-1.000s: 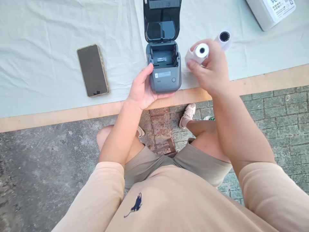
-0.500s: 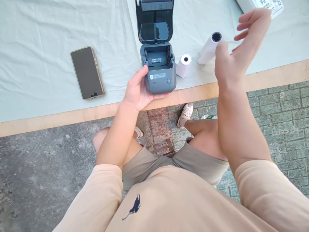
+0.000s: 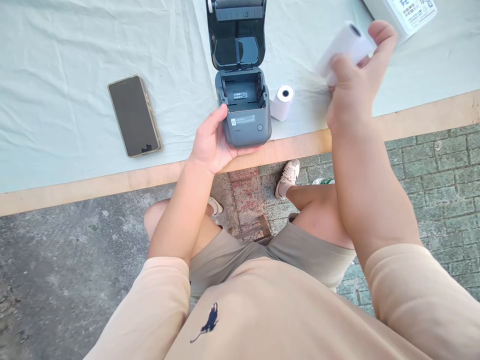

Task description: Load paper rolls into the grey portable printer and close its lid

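Pale cloth (image 3: pixel 75 50) covers the tabletop (image 3: pixel 412 119). Your left hand (image 3: pixel 210 146) cups the open printer (image 3: pixel 245 120) at the near edge, fingers wrapped on it. Your right hand (image 3: pixel 354 92) grips a blurred roll (image 3: pixel 343 47) in closed fingers, above the cloth, right of the printer.

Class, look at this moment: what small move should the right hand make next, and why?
Probably carry the long white roll in the right hand toward the printer: its lid stands open, its bay looks empty, and the left hand grips its front.
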